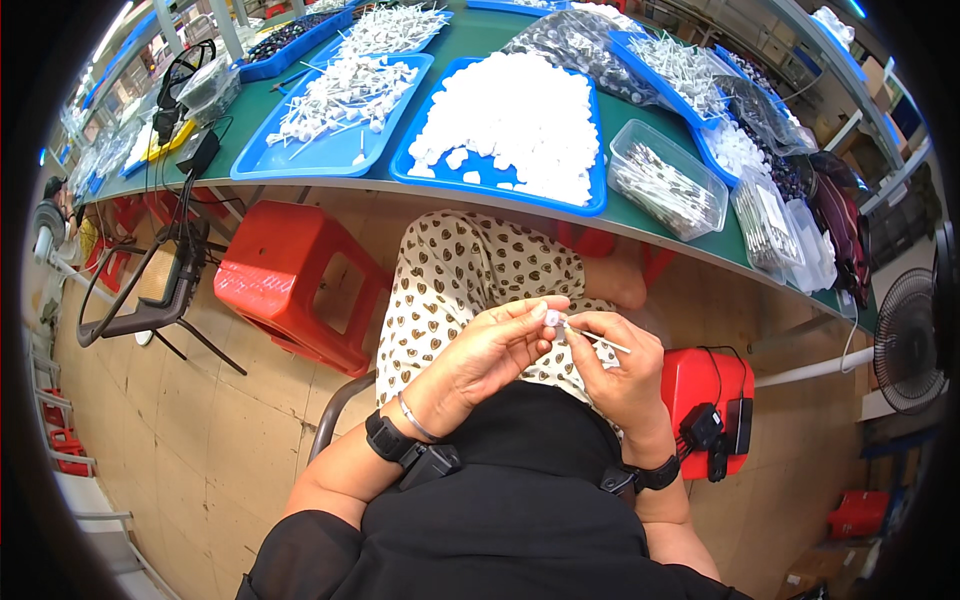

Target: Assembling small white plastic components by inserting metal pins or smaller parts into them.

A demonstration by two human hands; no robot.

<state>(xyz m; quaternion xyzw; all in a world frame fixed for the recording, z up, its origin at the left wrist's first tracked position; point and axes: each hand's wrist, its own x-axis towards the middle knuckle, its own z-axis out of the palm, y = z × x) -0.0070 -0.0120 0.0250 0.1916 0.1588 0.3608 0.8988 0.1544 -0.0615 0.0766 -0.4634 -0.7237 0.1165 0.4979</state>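
Note:
Above my lap, my left hand pinches a small whitish, slightly pink piece between thumb and fingertips. My right hand grips a thin pale stick, whose far end meets the small piece or lies right at it; fingers partly hide the joint. Beyond my knees, a blue tray holds a heap of small white pieces. A second blue tray, left of it, carries white sticks with rounded heads. To the right, a clear plastic box is filled with thin sticks.
The green table spans the far side, with more trays and bags. A red stool stands left, near a chair. Black adapters lie on a red stool at my right, and a fan stands far right.

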